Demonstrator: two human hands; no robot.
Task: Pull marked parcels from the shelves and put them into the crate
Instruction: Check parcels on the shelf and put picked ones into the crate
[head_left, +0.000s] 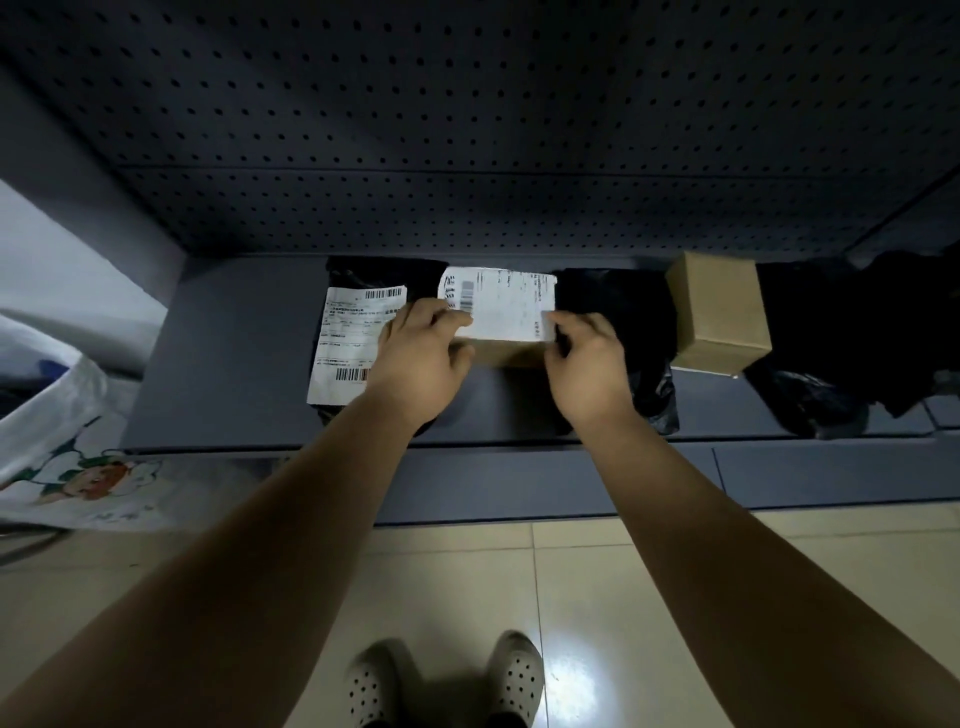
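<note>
labelled box gripped, not yet off the shelf (223, 332).
my left hand (423, 353) and right hand (587, 358) pinch the labelled cardboard box (501, 317) ends; crate unseen, other parcels remain.

Low shelf (234, 332) at 12 o'clock, pegboard back panel (467, 130) behind it. On the shelf, left to right: flat bag parcel with label (345, 343) at 11 o'clock; labelled box (501, 317) just beside it at 12; bag parcel (634, 322) to its right; small box (719, 312) at 1 o'clock, tilted, resting on the bags; more bag parcels (831, 332) at 2 o'clock, at the shelf's right end. Left hand (423, 348) on the labelled box's left end, overlapping the flat bag parcel; right hand (587, 358) on its right end. Printed cloth (78, 457) at 9 o'clock, left of the shelf. Floor tiles (649, 597) in front of the shelf; two shoes (441, 680) at 6 o'clock.
</note>
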